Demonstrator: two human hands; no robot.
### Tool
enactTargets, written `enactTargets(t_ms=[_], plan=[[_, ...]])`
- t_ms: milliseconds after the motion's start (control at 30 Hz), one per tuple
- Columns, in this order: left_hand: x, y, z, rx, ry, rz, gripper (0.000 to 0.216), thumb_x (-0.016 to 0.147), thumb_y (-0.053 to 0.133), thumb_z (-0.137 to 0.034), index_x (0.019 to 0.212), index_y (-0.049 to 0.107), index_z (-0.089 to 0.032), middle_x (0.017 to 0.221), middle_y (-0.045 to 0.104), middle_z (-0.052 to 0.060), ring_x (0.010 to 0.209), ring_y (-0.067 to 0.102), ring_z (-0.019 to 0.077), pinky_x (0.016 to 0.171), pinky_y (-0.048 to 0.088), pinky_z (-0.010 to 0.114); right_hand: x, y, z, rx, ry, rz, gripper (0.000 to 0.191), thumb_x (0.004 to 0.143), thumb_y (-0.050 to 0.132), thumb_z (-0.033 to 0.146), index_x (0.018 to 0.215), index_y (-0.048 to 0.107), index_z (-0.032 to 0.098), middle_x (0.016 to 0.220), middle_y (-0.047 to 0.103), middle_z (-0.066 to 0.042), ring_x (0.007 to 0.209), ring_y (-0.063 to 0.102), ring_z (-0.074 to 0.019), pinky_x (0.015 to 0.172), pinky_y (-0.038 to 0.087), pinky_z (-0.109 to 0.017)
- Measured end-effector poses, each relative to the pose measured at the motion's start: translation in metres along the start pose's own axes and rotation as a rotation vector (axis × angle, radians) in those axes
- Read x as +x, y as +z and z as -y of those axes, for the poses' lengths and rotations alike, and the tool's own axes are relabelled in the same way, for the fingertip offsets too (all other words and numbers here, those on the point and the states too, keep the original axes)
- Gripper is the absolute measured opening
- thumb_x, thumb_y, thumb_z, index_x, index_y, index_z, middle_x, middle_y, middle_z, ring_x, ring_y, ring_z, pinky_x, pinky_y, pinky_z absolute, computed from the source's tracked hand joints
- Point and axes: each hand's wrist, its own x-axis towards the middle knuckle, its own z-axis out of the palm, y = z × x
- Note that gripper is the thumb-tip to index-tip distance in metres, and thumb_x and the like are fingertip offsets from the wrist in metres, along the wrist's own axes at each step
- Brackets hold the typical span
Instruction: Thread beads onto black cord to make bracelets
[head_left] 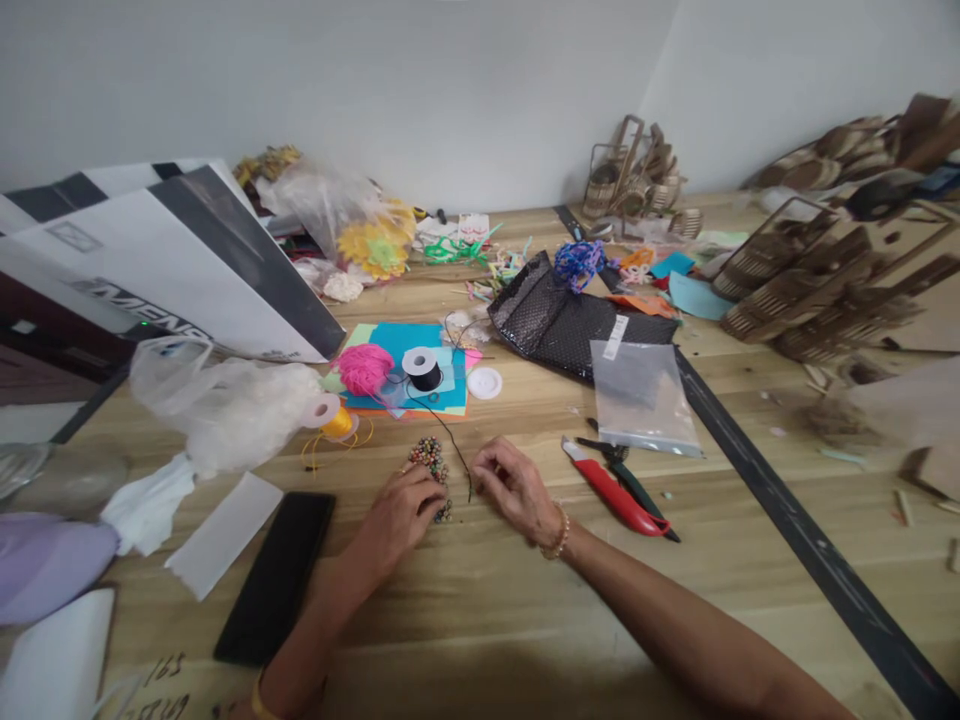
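Note:
A small pile of multicoloured round beads (427,455) lies on the table in front of me. My left hand (405,505) rests at the pile's lower edge, fingers bent together among the beads; whatever they pinch is too small to make out. Just right of the pile, my right hand (516,490) has thumb and fingers closed at a thin black cord (452,437). The cord runs from a white-ended spool of black cord (424,372) and its loose end hangs below my right fingertips. A bead bracelet circles my right wrist.
Pink yarn (365,369) and the spool sit on coloured paper sheets (394,340). Yellow cord (337,422) stands left. A black phone (276,575) lies near my left forearm. Right are a red-handled cutter (619,492), a clear bag (645,395) and a black bubble mailer (555,320).

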Motion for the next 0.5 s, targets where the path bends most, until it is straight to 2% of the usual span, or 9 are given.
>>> enactTargets(t_ms=[167, 333, 433, 500], plan=[[-0.002, 0.008, -0.002, 0.099, 0.108, 0.014, 0.019, 0.087, 0.051, -0.013, 0.078, 0.068, -0.017, 0.082, 0.062, 0.005, 0.082, 0.055, 0.0192, 0.083, 0.046, 0.036, 0.000, 0.000, 0.000, 0.000, 0.035, -0.033, 0.016, 0.090, 0.051, 0.024, 0.077, 0.055, 0.018, 0.072, 0.053, -0.002, 0.065, 0.049, -0.0133, 0.055, 0.039, -0.024], [0.001, 0.014, 0.001, 0.190, 0.156, 0.004, 0.020, 0.087, 0.051, -0.012, 0.076, 0.067, -0.015, 0.079, 0.061, 0.006, 0.081, 0.054, 0.0195, 0.085, 0.046, 0.037, 0.000, 0.001, 0.000, 0.012, 0.049, -0.045, 0.017, 0.090, 0.051, 0.025, 0.076, 0.055, 0.018, 0.071, 0.053, -0.002, 0.064, 0.049, -0.0129, 0.053, 0.039, -0.023], [0.003, 0.017, 0.002, 0.138, 0.142, -0.030, 0.018, 0.085, 0.054, -0.012, 0.074, 0.067, -0.016, 0.078, 0.062, 0.005, 0.082, 0.055, 0.0199, 0.084, 0.046, 0.036, 0.001, 0.000, 0.000, 0.018, 0.055, -0.047, 0.017, 0.090, 0.051, 0.026, 0.075, 0.055, 0.018, 0.072, 0.053, -0.002, 0.063, 0.049, -0.0126, 0.053, 0.040, -0.023], [0.004, 0.019, 0.001, 0.020, 0.086, -0.089, 0.016, 0.082, 0.056, -0.012, 0.073, 0.068, -0.017, 0.077, 0.063, 0.004, 0.081, 0.056, 0.0196, 0.082, 0.046, 0.035, 0.001, 0.000, 0.001, 0.026, 0.056, -0.053, 0.017, 0.090, 0.051, 0.026, 0.076, 0.055, 0.018, 0.072, 0.053, -0.002, 0.063, 0.050, -0.0127, 0.053, 0.040, -0.023]])
